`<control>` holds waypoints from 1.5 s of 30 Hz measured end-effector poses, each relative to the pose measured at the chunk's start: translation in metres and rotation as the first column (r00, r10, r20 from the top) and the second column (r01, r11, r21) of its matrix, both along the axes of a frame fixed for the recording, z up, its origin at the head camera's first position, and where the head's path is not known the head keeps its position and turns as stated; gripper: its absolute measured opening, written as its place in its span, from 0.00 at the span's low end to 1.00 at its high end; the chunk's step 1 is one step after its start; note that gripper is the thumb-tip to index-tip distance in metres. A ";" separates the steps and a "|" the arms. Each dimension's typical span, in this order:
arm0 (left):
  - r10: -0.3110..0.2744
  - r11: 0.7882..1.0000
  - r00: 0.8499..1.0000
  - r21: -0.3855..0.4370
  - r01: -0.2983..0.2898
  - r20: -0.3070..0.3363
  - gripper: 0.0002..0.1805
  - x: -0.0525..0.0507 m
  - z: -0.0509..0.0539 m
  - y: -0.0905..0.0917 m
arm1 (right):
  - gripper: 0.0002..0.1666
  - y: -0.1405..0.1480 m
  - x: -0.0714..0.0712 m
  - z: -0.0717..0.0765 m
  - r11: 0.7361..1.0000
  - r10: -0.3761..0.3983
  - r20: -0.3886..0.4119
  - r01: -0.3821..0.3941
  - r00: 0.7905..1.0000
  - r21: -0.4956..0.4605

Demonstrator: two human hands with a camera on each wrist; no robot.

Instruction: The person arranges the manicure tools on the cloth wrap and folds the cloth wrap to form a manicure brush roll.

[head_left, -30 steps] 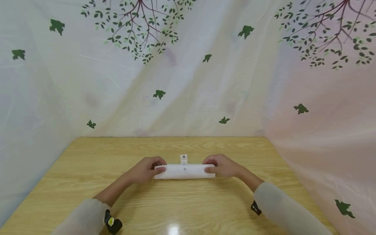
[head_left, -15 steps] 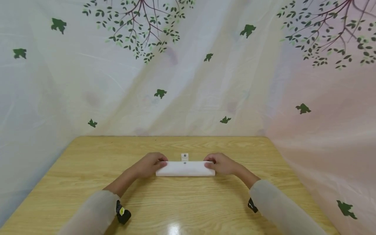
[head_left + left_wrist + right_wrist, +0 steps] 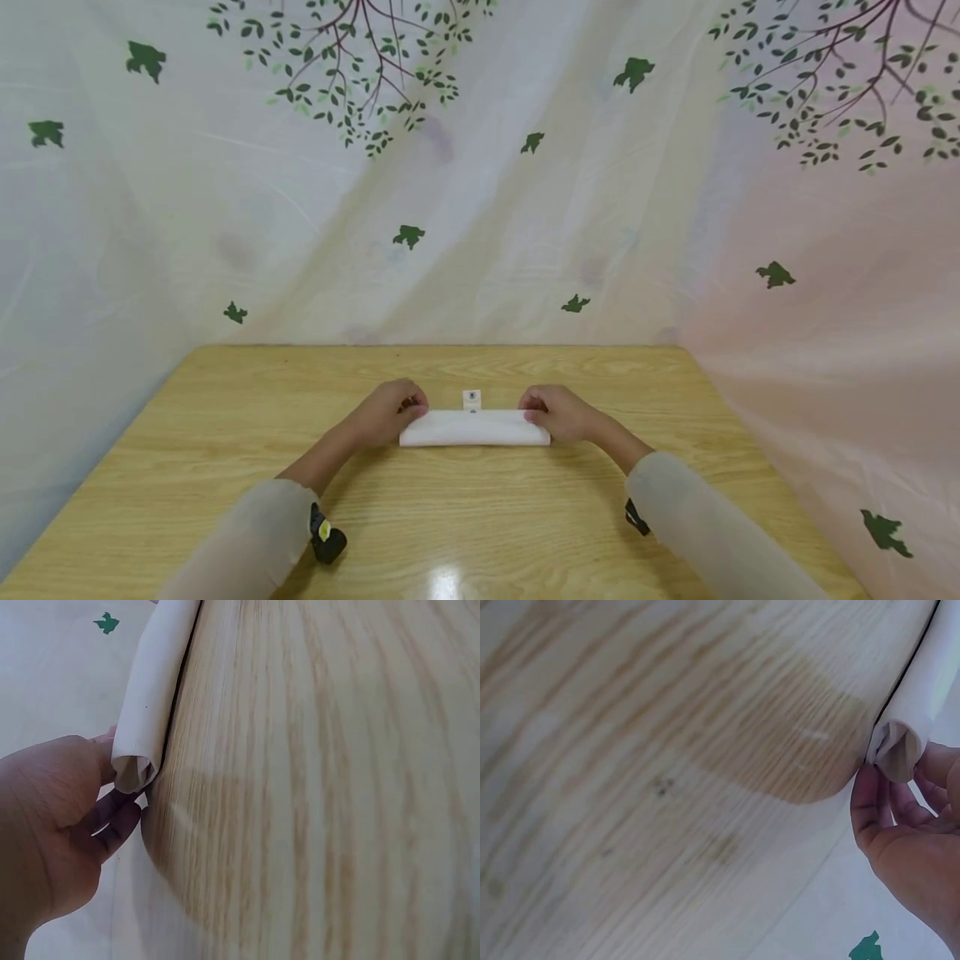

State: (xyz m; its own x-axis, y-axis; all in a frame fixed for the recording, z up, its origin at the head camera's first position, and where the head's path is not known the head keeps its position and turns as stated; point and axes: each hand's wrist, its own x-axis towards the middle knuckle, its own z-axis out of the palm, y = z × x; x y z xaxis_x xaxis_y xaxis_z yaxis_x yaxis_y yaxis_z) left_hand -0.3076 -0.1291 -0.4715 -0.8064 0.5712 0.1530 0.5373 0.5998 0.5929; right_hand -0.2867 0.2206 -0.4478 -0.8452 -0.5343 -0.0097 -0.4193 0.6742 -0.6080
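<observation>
A white rolled-up pouch (image 3: 474, 428) lies crosswise on the wooden table. From its far side a short strap (image 3: 472, 398) with a metal snap sticks out flat. My left hand (image 3: 386, 414) pinches the roll's left end, thumb on the near side and fingers behind. At the right end my right hand (image 3: 567, 413) holds it the same way. The left wrist view shows the roll's hollow end (image 3: 135, 771) beside the fingers of that hand. In the right wrist view, folded layers show inside the other end (image 3: 898, 750), with the fingertips touching its underside.
The wooden table (image 3: 480, 508) spreads around the roll, with its far edge behind the hands. A pale curtain (image 3: 480, 183) printed with branches and green birds hangs behind and at both sides. A black wrist camera (image 3: 327, 537) sits at the left sleeve.
The roll has turned away from me: the snap stud on its near face has gone up to the far edge, and less of the strap shows. Both hands have moved slightly forward with it.
</observation>
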 end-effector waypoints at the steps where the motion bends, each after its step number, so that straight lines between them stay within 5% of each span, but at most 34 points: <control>1: 0.003 1.000 1.000 0.005 -0.003 0.002 0.04 -0.001 -0.001 0.000 | 0.05 0.000 -0.001 -0.001 1.000 -0.004 -0.004 0.004 1.000 0.003; 8: -0.006 1.000 1.000 0.008 0.006 0.013 0.04 -0.003 -0.005 -0.001 | 0.06 0.001 -0.002 -0.004 0.999 -0.034 -0.002 0.034 0.999 0.014; 16: -0.011 1.000 0.998 -0.030 0.010 -0.054 0.07 -0.005 -0.009 0.001 | 0.08 0.000 0.000 -0.003 0.998 -0.054 -0.018 0.054 0.998 0.015; 29: -0.062 0.997 0.998 0.048 0.062 0.003 0.09 0.002 0.000 0.013 | 0.06 0.001 -0.002 -0.005 0.997 -0.077 0.021 0.077 0.997 0.002; 37: -0.160 0.987 0.980 0.001 0.161 -0.115 0.16 0.007 0.002 0.021 | 0.07 0.001 -0.006 0.000 0.999 -0.048 0.036 0.048 0.998 0.005; 45: -0.176 0.984 0.976 -0.007 0.176 -0.132 0.14 0.007 0.000 0.021 | 0.13 -0.020 -0.013 0.003 1.000 -0.016 -0.055 0.015 0.998 -0.014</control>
